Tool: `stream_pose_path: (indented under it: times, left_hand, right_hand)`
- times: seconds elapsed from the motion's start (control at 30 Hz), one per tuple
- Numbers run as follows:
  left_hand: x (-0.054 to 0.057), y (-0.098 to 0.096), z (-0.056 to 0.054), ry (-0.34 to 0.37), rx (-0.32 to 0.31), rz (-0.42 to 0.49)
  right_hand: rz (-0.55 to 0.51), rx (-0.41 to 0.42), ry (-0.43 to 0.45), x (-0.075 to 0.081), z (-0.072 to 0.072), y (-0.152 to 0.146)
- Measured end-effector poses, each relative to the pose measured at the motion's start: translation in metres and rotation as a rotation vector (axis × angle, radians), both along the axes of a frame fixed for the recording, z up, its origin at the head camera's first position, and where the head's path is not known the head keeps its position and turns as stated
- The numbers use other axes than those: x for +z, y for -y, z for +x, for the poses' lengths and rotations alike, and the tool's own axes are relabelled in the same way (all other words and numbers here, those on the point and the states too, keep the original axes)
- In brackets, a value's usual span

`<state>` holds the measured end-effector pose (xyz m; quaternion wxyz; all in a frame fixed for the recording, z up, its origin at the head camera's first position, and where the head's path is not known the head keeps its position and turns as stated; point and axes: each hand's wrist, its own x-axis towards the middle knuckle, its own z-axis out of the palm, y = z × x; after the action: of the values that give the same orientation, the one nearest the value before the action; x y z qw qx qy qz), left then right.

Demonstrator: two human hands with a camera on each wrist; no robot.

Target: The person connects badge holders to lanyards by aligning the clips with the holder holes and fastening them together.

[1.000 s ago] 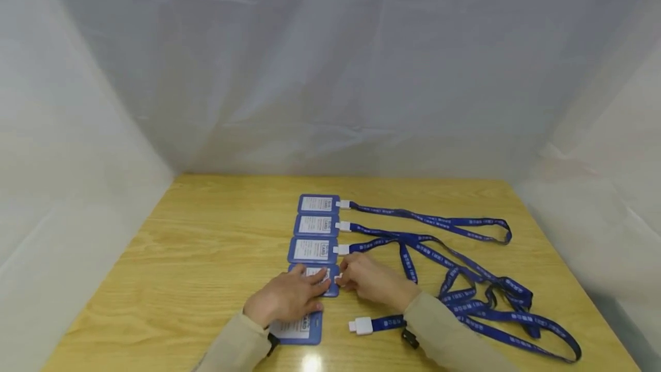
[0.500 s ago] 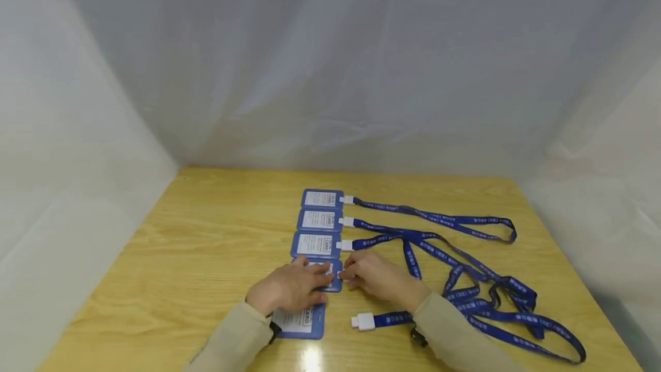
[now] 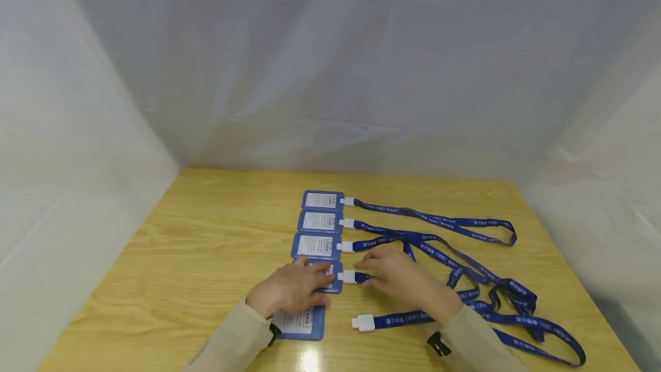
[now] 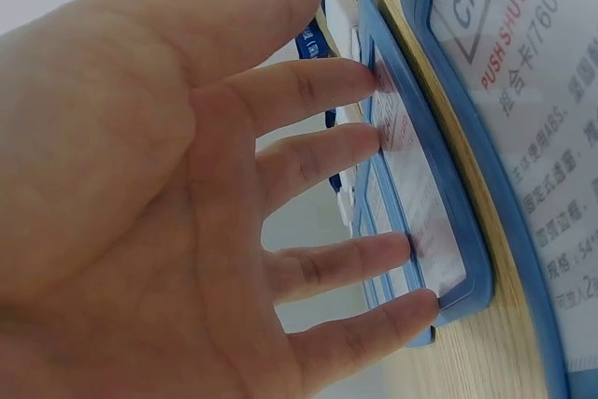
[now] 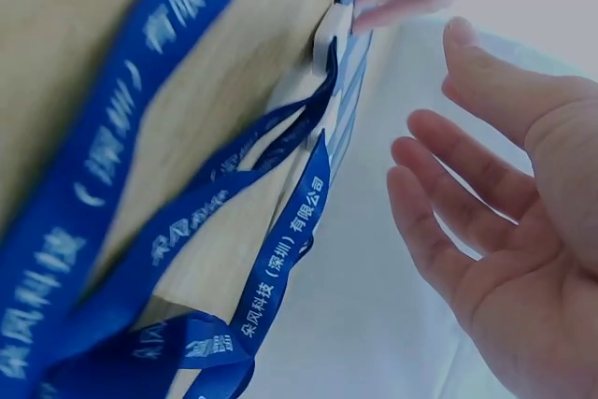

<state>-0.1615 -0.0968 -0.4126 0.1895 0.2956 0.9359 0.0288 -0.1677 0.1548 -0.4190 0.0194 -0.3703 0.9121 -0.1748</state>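
Note:
My left hand (image 3: pixel 289 289) lies over the fourth blue badge holder (image 3: pixel 337 286) in the column. Its straight fingertips touch that holder's clear window in the left wrist view. A white clip (image 3: pixel 349 276) on a blue lanyard meets the holder's slotted right end. Just right of the clip hovers my right hand (image 3: pixel 405 281), its fingers loosely bent and apart, with nothing between them in the right wrist view. Nearest me, partly under the left wrist, lies another badge holder (image 3: pixel 316 333). Right of it, apart, sits a lanyard's white clip (image 3: pixel 364 322).
Farther back, several badge holders (image 3: pixel 323 200) line up, each joined to a lanyard (image 3: pixel 384 208) that runs right. Lanyard straps (image 3: pixel 516 297) overlap in a tangle on the right of the wooden table (image 3: pixel 217 217). White sheeting (image 3: pixel 320 73) stands around the back and sides.
My right hand has let go of the fourth clip and drawn back to the right, uncovering it beside the holder. The left hand has stayed on the holder.

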Motion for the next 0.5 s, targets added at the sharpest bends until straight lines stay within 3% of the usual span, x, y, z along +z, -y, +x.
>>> stream_pose_path:
  times: [0.17,0.5]
  left_hand:
    - [0.000,-0.001,0.001,-0.018,0.011,0.010]
    - [0.002,0.001,0.006,-0.056,0.019,0.067]
  right_hand:
    - [0.017,0.022,0.103,-0.002,0.013,-0.002]
    - [0.020,0.074,0.207,-0.019,0.029,0.004]
